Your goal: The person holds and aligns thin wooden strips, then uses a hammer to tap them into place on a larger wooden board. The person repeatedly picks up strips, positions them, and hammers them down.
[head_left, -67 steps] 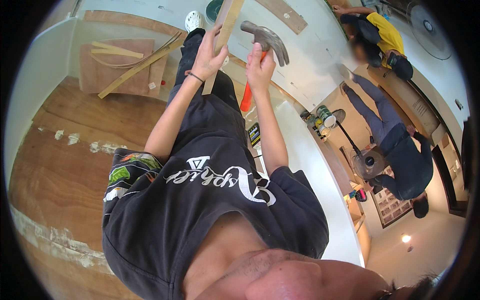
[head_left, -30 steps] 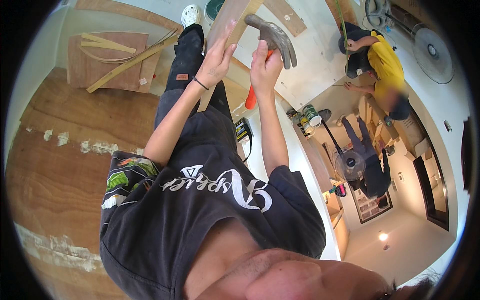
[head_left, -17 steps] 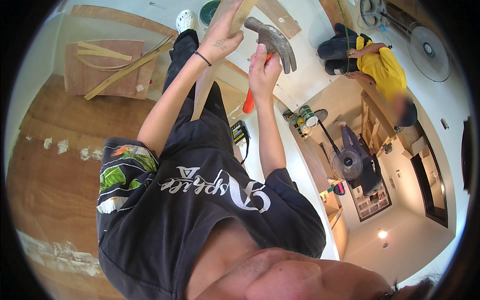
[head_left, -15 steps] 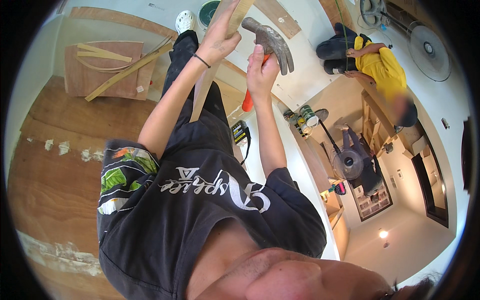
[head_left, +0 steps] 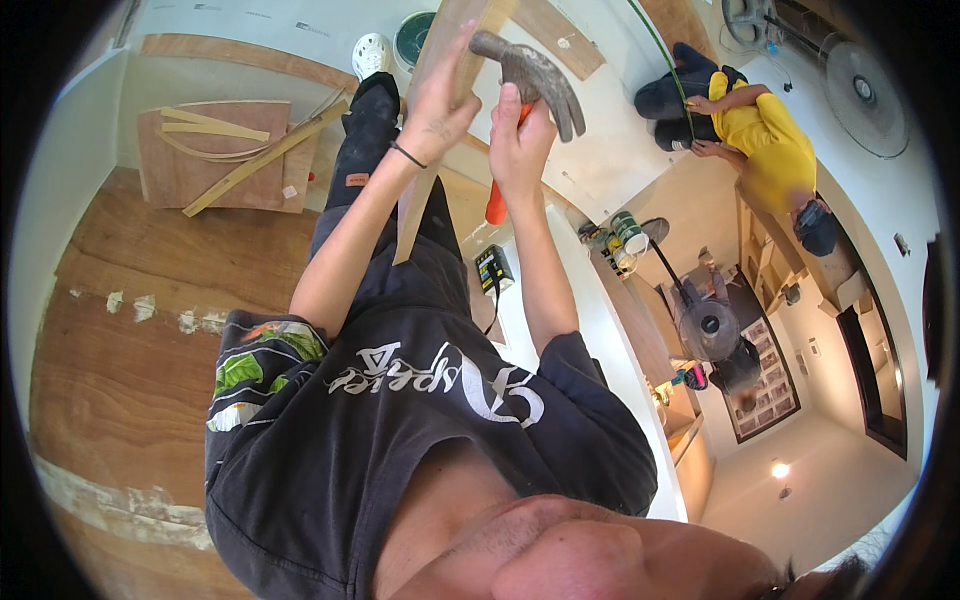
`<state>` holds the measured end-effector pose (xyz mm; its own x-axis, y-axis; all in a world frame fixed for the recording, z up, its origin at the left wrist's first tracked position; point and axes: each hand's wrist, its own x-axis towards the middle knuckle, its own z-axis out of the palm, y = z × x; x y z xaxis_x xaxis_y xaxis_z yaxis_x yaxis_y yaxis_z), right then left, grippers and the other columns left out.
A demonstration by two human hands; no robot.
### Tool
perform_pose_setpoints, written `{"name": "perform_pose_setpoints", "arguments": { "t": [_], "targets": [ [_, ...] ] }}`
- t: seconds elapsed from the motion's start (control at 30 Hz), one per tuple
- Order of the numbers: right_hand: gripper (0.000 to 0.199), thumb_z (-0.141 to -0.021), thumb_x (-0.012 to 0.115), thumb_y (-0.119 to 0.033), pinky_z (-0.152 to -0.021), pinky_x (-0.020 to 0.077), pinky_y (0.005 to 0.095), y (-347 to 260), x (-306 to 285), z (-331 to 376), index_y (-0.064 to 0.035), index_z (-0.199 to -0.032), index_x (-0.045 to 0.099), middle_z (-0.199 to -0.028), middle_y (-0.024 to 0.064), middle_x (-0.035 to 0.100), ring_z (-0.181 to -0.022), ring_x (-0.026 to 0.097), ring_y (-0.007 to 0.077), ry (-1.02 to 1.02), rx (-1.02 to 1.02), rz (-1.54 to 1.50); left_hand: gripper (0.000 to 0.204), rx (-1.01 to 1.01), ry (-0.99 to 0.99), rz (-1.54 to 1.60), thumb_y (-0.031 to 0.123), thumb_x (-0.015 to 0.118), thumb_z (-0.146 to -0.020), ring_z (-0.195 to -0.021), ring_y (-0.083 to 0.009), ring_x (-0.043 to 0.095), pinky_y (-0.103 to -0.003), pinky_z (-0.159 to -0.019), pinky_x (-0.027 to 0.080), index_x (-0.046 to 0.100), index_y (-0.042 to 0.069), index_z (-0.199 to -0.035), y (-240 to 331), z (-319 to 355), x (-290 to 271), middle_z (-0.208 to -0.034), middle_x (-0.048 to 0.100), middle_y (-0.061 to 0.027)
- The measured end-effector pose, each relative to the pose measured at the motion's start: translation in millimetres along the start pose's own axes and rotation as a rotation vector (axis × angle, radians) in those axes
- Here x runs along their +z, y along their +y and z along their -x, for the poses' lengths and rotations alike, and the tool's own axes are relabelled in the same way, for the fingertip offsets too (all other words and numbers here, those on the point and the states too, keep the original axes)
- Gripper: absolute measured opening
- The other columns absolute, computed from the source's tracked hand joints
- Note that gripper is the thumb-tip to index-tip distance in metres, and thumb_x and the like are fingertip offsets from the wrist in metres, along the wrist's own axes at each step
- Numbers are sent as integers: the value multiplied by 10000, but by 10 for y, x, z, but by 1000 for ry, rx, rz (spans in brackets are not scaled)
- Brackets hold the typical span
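Note:
My left hand (head_left: pixel 440 112) is closed around a long, narrow wooden board (head_left: pixel 419 190), which slants from the upper edge down toward my lap. In my right hand (head_left: pixel 521 152) is a claw hammer (head_left: pixel 538 78), gripped high on its orange-red handle, close under the worn metal head. The thumb lies up along the handle. The hammer's striking end is beside the board and the left hand's fingers; whether it touches the wood I cannot tell. Part of the board is covered by my left hand and forearm.
Wood strips (head_left: pixel 240 165) lie on a plywood sheet (head_left: pixel 225 190) at left. A green bucket (head_left: pixel 412 40) stands near my foot. At right, a person in yellow (head_left: pixel 765 130) crouches holding a long green strip (head_left: pixel 665 55); another person is near a standing fan (head_left: pixel 708 318). Cans (head_left: pixel 628 232) stand nearby.
The hammer has moved slightly up and left, closer to the board. Both hands keep their holds. The whole view has shifted a little.

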<state>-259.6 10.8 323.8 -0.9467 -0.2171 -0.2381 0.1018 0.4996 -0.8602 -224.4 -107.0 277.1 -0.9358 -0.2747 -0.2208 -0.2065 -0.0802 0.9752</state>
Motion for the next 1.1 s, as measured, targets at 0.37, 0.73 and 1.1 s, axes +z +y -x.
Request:
{"name": "perform_pose_setpoints", "arguments": {
  "t": [0.37, 0.73, 1.1],
  "targets": [
    [338, -1045, 503, -325, -466, 356, 227, -81, -18, -285, 2, -1048, 587, -615, -25, 495, -523, 452, 44, 44, -7, -47, 860, -40, 2, -5, -87, 538, -746, -1477, -324, 283, -379, -1205, 238, 252, 46, -1545, 77, -3, -9, -1576, 319, -185],
    [376, -1043, 504, -369, -437, 355, 225, -159, 42, -447, 2, -1053, 567, -610, -16, 500, -486, 433, 43, 21, -45, -19, 867, -108, -7, 27, -84, 538, -756, -1474, -328, 290, -376, -1195, 248, 226, 46, -1554, 111, 4, -99, -1586, 307, -175],
    [352, -898, 756, -221, -366, 368, 219, -47, -89, -211, -52, -1019, 472, -689, 9, 502, -418, 421, 53, 30, 288, -408, 755, 88, 41, 35, 34, 628, -825, -1425, -299, 358, -371, -1160, 295, 315, 38, -1512, -41, -56, 27, -1527, 389, -176]
  ]
}}
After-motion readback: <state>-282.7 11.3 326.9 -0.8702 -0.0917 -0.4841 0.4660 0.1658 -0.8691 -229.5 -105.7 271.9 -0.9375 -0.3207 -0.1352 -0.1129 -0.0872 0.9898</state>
